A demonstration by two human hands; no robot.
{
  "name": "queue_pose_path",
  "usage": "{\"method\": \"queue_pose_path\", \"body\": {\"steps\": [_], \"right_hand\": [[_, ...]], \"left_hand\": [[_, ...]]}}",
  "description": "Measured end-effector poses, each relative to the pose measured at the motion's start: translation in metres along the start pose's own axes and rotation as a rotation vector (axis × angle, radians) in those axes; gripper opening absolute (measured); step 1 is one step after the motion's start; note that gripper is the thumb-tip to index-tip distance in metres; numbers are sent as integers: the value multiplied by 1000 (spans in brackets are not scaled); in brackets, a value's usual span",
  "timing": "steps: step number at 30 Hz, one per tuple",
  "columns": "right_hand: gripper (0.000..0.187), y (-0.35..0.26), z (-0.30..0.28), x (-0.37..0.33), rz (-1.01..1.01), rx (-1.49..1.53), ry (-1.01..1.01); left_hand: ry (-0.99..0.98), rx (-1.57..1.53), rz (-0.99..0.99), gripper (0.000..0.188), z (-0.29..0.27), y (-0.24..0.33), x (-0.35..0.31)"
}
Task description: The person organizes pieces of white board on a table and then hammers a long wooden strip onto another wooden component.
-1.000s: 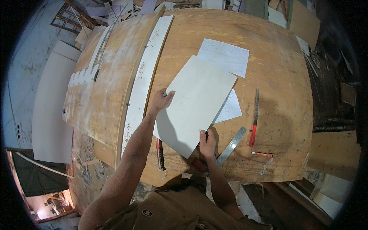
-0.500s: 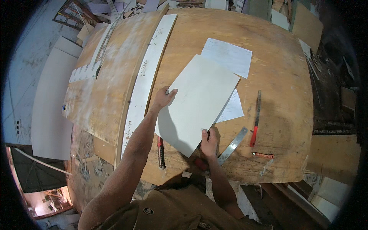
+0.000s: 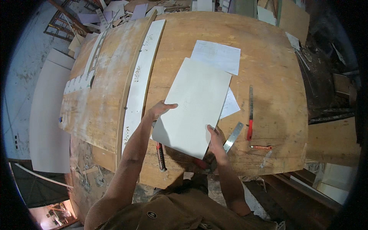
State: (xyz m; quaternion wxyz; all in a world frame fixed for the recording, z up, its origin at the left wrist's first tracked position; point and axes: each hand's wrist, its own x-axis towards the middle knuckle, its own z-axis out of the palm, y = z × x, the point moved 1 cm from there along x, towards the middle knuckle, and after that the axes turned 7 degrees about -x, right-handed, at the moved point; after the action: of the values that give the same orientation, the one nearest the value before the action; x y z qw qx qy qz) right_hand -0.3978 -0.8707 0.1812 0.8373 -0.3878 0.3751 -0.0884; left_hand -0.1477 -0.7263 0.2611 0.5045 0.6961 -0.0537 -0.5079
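A white rectangular panel (image 3: 193,107) is held between my two hands above the wooden tabletop. My left hand (image 3: 161,110) grips its left edge, thumb on the upper face and fingers underneath. At the lower right edge my right hand (image 3: 215,138) closes on the panel, thumb on top. Two paper sheets, one at the far side (image 3: 218,55) and one to the right (image 3: 230,105), are partly hidden by the panel. Beside my right hand lies a steel ruler (image 3: 234,136). A red and black utility knife (image 3: 160,157) sits near my left forearm.
A red-handled file (image 3: 250,115) and a small orange-red handled tool (image 3: 262,147) lie to the right on the worktable (image 3: 280,99). A long white strip (image 3: 140,82) runs along the left beside a wooden batten (image 3: 132,84). Offcuts (image 3: 130,11) are piled beyond the far edge.
The panel has turned slightly counterclockwise, its near end swinging right. Both hands keep hold of it, and the left thumb now stretches farther across its face. The whole view has shifted a little.
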Motion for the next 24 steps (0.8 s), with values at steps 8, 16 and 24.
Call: {"method": "queue_pose_path", "body": {"steps": [8,16,24], "right_hand": [[44,-4,5,-41,223,150,-126],[62,12,46,-107,225,-136,-560],[66,47,134,-177,191,-520,-1002]], "left_hand": [[274,178,447,63,10,-28,-91],[435,-351,477,74,1,-132,-238],[697,-760,563,80,13,-273,-379]]}}
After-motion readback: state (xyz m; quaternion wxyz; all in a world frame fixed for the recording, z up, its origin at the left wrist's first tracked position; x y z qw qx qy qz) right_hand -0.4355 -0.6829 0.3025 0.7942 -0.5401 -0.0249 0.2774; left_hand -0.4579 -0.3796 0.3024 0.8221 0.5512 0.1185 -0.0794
